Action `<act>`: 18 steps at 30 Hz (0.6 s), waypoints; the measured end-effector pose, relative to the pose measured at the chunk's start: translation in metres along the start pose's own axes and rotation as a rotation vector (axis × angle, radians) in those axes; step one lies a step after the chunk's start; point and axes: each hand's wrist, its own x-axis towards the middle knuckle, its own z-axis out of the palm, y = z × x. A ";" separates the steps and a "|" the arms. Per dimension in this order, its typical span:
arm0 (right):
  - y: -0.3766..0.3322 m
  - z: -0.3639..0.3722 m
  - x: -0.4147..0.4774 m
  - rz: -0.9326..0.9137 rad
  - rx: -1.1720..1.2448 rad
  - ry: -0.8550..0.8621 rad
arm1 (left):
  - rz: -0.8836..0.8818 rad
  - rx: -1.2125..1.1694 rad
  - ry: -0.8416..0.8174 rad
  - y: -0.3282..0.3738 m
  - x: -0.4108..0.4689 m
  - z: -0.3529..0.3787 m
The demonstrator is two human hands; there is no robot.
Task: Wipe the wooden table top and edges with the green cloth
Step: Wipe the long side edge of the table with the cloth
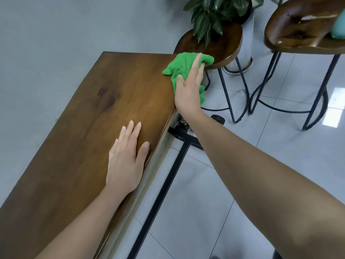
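The wooden bench (pixel 89 113) runs away from me, long and narrow, its dark top bare apart from two hands and a cloth. The green cloth (pixel 182 65) lies bunched at the far right corner. Part of it is spread on the top, and part hangs over the right edge, a crumpled tail dangling just below the rim.

The right hand (pixel 188 91) lies flat on the cloth at that edge. Its fingers (pixel 196 67) are straight and reach toward the far corner, and the thumb rests on the cloth on the bench-top side. The grip is apart, pressing the cloth down rather than clutching it. The left hand (pixel 127 161) rests palm down on the bare wood nearer to me, close to the right edge. Its grip is apart too, fingers straight and slightly spread, thumb lying just beside the rim, holding nothing.

Beyond the far right corner stands a stool (pixel 222 50) with a dark wooden seat and thin black legs, its seat just beside the cloth. A second stool (pixel 298 30) stands farther right. A leafy plant (pixel 214 14) in a white pot (pixel 246 45) stands behind the first stool. Under the bench a black frame bar (pixel 166 180) crosses the pale tiled floor (pixel 270 146).
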 end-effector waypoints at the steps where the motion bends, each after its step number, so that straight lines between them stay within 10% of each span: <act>1: 0.003 0.004 -0.014 -0.006 -0.001 0.002 | 0.008 -0.002 0.001 -0.002 -0.001 0.001; 18: 0.053 0.112 -0.358 -0.025 0.043 0.001 | 0.255 0.026 -0.078 -0.144 -0.129 -0.017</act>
